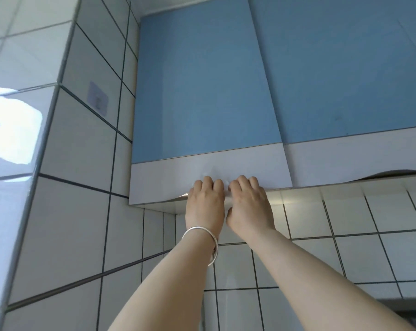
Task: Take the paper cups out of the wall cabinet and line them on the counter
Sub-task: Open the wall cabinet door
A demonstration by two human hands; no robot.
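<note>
The wall cabinet has two blue doors with a white band along the bottom. Its left door [202,91] is closed. My left hand [205,204], with a silver bangle on the wrist, and my right hand [248,204] are side by side at the bottom edge of that door. The fingers of both hands curl over the white lower band [166,180], gripping the edge from below. No paper cups are in view; the inside of the cabinet is hidden behind the doors.
The right cabinet door [345,68] is also closed, with a curved cut-out [393,174] at its bottom edge. White tiled walls surround the cabinet. A clear adhesive hook [98,97] is stuck on the left wall. The counter is out of view.
</note>
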